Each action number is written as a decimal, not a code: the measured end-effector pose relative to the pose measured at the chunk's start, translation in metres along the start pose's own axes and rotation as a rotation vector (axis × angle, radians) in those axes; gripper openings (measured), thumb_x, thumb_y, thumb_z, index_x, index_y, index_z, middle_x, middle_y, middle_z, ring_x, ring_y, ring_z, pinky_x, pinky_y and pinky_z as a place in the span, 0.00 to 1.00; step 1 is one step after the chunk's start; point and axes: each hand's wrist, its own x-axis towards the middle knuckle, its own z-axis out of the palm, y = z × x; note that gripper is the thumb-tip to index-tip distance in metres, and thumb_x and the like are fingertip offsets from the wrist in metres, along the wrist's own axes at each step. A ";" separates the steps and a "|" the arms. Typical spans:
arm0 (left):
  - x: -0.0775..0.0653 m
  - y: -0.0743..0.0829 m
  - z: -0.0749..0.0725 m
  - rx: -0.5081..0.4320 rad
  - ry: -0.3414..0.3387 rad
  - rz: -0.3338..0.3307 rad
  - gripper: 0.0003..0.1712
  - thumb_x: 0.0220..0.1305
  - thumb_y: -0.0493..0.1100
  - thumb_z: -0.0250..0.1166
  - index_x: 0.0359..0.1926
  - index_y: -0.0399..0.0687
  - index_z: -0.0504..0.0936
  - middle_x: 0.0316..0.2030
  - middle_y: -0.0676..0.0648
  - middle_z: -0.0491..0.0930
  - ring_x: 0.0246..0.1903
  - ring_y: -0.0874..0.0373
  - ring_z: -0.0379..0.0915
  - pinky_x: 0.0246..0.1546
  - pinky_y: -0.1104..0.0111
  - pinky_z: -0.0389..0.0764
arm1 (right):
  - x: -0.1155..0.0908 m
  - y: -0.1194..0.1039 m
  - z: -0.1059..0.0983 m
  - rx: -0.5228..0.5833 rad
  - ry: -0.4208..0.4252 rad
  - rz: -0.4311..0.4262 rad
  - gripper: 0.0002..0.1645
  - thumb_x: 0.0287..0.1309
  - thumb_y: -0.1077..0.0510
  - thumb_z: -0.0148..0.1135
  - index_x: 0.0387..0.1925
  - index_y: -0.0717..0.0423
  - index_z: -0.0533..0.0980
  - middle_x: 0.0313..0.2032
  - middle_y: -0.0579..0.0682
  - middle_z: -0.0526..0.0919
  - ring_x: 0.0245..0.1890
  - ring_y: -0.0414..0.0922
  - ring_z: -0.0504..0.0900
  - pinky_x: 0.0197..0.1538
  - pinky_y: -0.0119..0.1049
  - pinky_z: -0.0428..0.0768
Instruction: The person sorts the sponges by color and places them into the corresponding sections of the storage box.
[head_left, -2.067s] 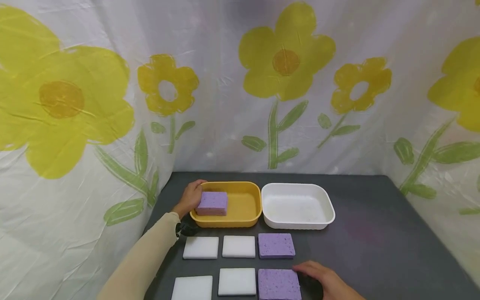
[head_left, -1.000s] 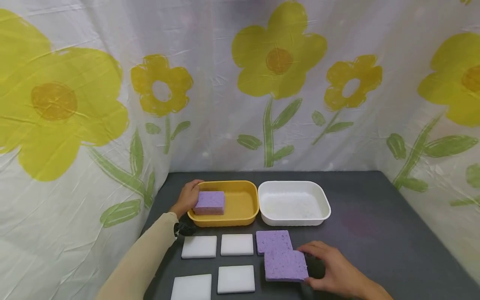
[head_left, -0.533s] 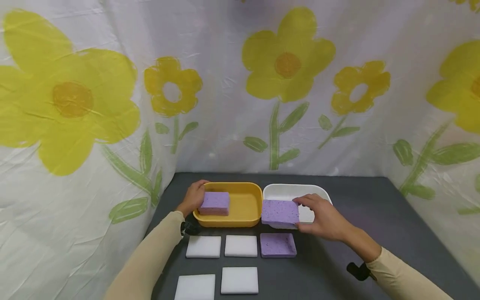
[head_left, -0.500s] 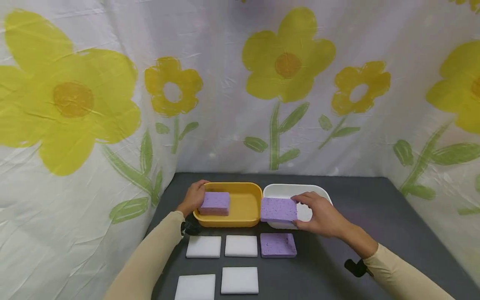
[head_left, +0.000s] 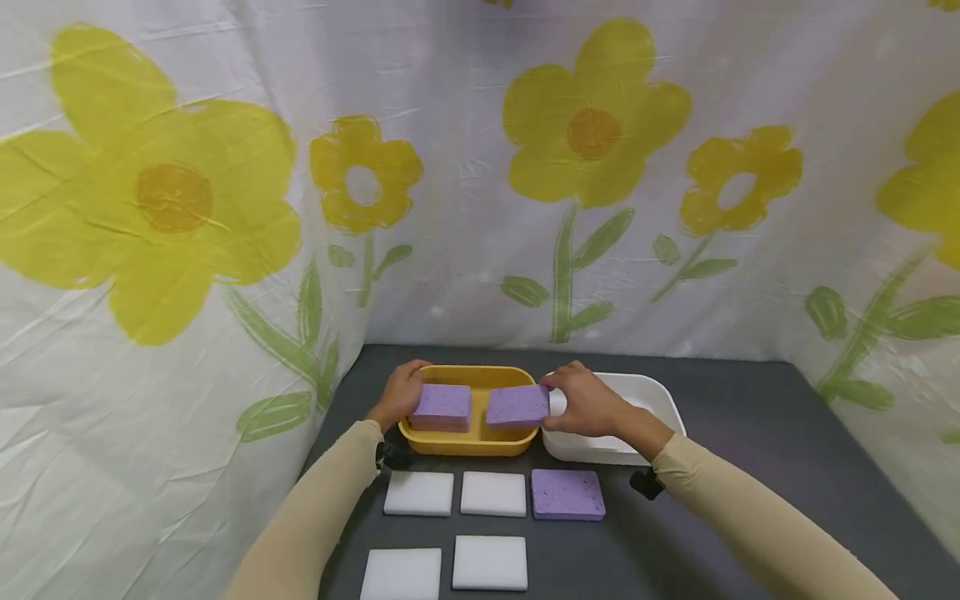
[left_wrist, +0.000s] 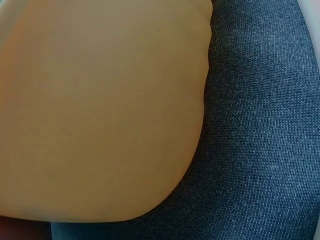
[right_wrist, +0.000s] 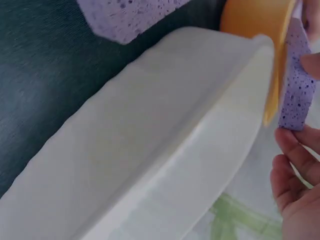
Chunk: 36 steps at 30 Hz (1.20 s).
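My left hand (head_left: 400,398) grips the left rim of the yellow tray (head_left: 468,447). Inside that tray's left part, close to the hand, lies a thick purple sponge stack (head_left: 442,402). With thumb and fingers, my right hand (head_left: 588,402) pinches the edge of a purple sponge (head_left: 517,406) over the tray's right half, slightly tilted. The right wrist view shows this sponge (right_wrist: 298,85) beside the yellow tray (right_wrist: 252,17), the fingertips at its end. Tray wall (left_wrist: 105,115) fills much of the left wrist view; the left fingers are hidden there.
A white tray (head_left: 660,408) stands right beside the yellow one, under my right forearm. In front lie a purple sponge (head_left: 567,494) and several white pads, among them one pad (head_left: 492,494), on the dark table (head_left: 742,433). A flowered curtain (head_left: 465,250) encloses the back and sides.
My right hand picked up the near purple sponge from the table, carried it forward past the white tray, then left over the yellow tray. The left hand stays on the yellow rim.
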 end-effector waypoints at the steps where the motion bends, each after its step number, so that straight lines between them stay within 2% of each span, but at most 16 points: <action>1: 0.000 0.000 0.001 0.001 0.000 0.003 0.26 0.87 0.45 0.42 0.73 0.45 0.77 0.67 0.38 0.81 0.64 0.40 0.77 0.72 0.39 0.75 | 0.003 -0.001 0.003 -0.003 -0.018 -0.002 0.35 0.55 0.45 0.81 0.60 0.61 0.85 0.53 0.55 0.91 0.56 0.56 0.82 0.61 0.54 0.82; 6: -0.001 0.000 0.003 0.006 0.004 0.004 0.26 0.87 0.45 0.42 0.73 0.45 0.77 0.66 0.38 0.81 0.63 0.40 0.78 0.71 0.39 0.75 | 0.020 -0.009 0.012 -0.034 -0.068 0.001 0.34 0.57 0.44 0.79 0.59 0.62 0.86 0.52 0.56 0.91 0.54 0.56 0.82 0.60 0.53 0.82; 11: -0.002 0.000 0.003 0.006 0.005 -0.005 0.26 0.87 0.46 0.43 0.73 0.45 0.77 0.66 0.37 0.81 0.62 0.40 0.77 0.72 0.39 0.75 | 0.038 -0.014 0.018 -0.101 -0.103 0.000 0.32 0.54 0.45 0.79 0.56 0.60 0.88 0.46 0.53 0.91 0.49 0.52 0.81 0.59 0.49 0.78; 16: -0.002 0.000 0.005 0.007 -0.001 -0.015 0.26 0.87 0.46 0.43 0.73 0.45 0.77 0.66 0.38 0.81 0.62 0.40 0.78 0.72 0.40 0.75 | 0.049 -0.015 0.028 -0.152 -0.149 0.006 0.22 0.53 0.47 0.81 0.45 0.55 0.90 0.36 0.48 0.88 0.42 0.49 0.77 0.55 0.46 0.74; 20: -0.003 0.001 0.004 0.019 0.001 -0.004 0.27 0.86 0.45 0.42 0.73 0.44 0.77 0.66 0.38 0.81 0.62 0.41 0.78 0.72 0.40 0.76 | 0.051 -0.018 0.034 -0.186 -0.157 0.024 0.19 0.51 0.48 0.83 0.40 0.54 0.89 0.37 0.50 0.83 0.41 0.49 0.74 0.50 0.45 0.75; 29: -0.006 0.008 0.001 0.043 0.008 0.018 0.27 0.86 0.44 0.41 0.72 0.43 0.78 0.65 0.37 0.82 0.62 0.40 0.78 0.70 0.41 0.76 | 0.053 -0.024 0.037 -0.211 -0.219 0.101 0.27 0.53 0.44 0.85 0.46 0.58 0.90 0.43 0.55 0.76 0.42 0.52 0.74 0.48 0.47 0.82; 33: -0.004 0.005 0.001 0.041 0.002 0.028 0.27 0.86 0.43 0.41 0.72 0.43 0.78 0.66 0.37 0.81 0.63 0.40 0.78 0.70 0.40 0.76 | 0.050 -0.021 0.036 -0.166 -0.225 0.054 0.28 0.54 0.44 0.84 0.49 0.57 0.88 0.44 0.55 0.78 0.44 0.53 0.75 0.48 0.47 0.81; 36: -0.002 0.003 -0.001 0.037 0.008 0.035 0.27 0.86 0.43 0.41 0.72 0.42 0.78 0.66 0.36 0.81 0.63 0.40 0.78 0.70 0.40 0.76 | 0.043 -0.014 0.033 -0.097 -0.174 0.002 0.26 0.57 0.48 0.82 0.53 0.58 0.88 0.48 0.54 0.81 0.48 0.52 0.78 0.52 0.47 0.81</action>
